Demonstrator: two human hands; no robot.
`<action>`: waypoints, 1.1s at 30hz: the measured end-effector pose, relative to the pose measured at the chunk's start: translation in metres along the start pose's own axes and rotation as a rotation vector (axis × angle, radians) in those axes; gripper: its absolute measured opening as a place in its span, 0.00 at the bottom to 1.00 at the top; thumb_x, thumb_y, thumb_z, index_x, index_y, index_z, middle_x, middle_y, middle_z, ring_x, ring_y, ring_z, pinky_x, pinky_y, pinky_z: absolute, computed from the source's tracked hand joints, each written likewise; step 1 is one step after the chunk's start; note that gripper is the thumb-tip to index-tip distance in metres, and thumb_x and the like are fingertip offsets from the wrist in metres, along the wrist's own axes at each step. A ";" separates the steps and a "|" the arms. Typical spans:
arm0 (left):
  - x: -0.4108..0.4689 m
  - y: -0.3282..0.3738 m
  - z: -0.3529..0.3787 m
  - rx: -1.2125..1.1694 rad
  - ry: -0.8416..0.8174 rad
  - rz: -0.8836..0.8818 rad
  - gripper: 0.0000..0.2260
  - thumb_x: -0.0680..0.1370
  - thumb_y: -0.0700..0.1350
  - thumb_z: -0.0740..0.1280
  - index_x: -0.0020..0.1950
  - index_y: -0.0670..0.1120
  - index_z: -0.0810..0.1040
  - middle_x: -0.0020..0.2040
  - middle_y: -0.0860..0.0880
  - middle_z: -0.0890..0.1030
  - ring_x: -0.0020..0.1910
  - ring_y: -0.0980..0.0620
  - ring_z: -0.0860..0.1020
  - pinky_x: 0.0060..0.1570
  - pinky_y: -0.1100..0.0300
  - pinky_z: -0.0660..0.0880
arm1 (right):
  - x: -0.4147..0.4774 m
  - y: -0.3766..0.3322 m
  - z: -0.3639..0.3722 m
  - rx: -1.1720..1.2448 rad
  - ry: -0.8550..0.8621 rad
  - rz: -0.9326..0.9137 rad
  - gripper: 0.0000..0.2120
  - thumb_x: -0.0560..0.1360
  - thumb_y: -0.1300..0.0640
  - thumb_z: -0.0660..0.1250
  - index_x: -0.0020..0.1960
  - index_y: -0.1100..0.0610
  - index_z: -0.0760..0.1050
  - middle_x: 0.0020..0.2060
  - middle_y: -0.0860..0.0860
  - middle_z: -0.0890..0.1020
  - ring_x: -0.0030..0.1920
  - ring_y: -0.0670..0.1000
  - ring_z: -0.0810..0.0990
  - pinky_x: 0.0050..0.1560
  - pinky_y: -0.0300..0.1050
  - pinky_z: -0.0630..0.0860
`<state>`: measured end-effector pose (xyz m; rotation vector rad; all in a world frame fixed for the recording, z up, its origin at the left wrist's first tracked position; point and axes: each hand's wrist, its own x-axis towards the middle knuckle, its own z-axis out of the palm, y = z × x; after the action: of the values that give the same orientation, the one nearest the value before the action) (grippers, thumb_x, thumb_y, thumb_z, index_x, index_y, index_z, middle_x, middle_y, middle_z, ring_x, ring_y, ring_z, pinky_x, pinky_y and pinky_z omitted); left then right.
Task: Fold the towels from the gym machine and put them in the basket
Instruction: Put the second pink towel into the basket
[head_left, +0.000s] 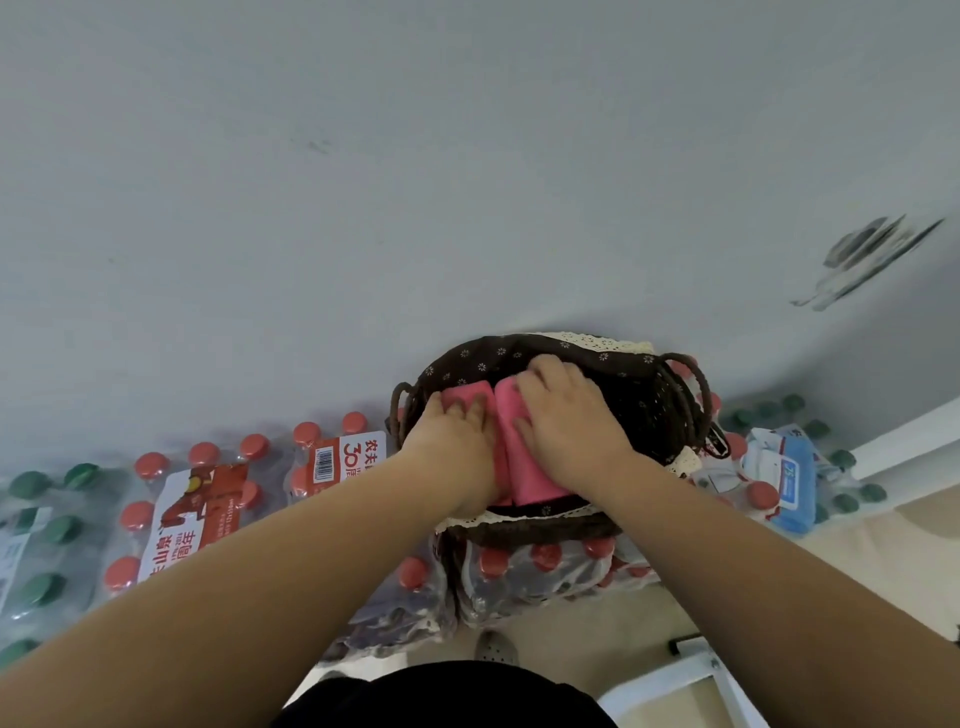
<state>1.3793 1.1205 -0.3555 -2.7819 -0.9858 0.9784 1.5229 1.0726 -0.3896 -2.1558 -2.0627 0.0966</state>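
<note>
From my remote seat, the clearest writing is on the shrink-wrapped pack of red-capped bottles (208, 493) left of the basket: a white and red label (340, 457) shows a barcode, a red "30" and the characters "农夫", all turned sideways to me. The blue packet (789, 483) on the right carries print too small for me to read. The brown basket (670, 400), lined in dotted cloth with a lace edge, sits on another pack of red-capped bottles, close against the grey wall (415, 156). Inside it lie two folded pink towels side by side, touching, their long axes running from the near rim toward the far rim. My left hand (457, 426) lies flat on the left towel (465, 391), fingers straight and slightly spread. My right hand (566, 415) presses on the right towel (530, 473), fingers splayed wider, tips reaching the far end. Green-capped bottles (41, 530) sit at the far left.
</note>
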 end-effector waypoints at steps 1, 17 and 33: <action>0.001 -0.002 0.001 -0.005 0.001 0.005 0.38 0.81 0.61 0.54 0.80 0.41 0.42 0.81 0.39 0.45 0.78 0.38 0.53 0.75 0.37 0.46 | -0.002 0.001 -0.002 -0.036 -0.077 -0.086 0.25 0.81 0.47 0.59 0.73 0.59 0.66 0.74 0.58 0.64 0.73 0.61 0.63 0.72 0.62 0.64; 0.021 -0.005 0.008 0.061 -0.075 -0.062 0.46 0.76 0.72 0.47 0.79 0.41 0.35 0.80 0.41 0.38 0.79 0.42 0.40 0.72 0.34 0.34 | 0.006 0.026 0.017 -0.214 -0.587 -0.166 0.37 0.82 0.36 0.41 0.78 0.54 0.27 0.76 0.53 0.27 0.77 0.53 0.27 0.77 0.60 0.33; 0.024 -0.006 0.006 0.061 -0.110 -0.060 0.46 0.75 0.74 0.46 0.79 0.42 0.35 0.80 0.42 0.36 0.79 0.43 0.36 0.70 0.32 0.32 | 0.017 0.024 0.016 -0.189 -0.724 -0.119 0.38 0.80 0.35 0.44 0.78 0.51 0.26 0.74 0.53 0.24 0.74 0.53 0.23 0.75 0.64 0.33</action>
<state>1.3867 1.1382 -0.3724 -2.6582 -1.0270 1.1442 1.5449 1.0901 -0.4083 -2.3243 -2.6517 0.8049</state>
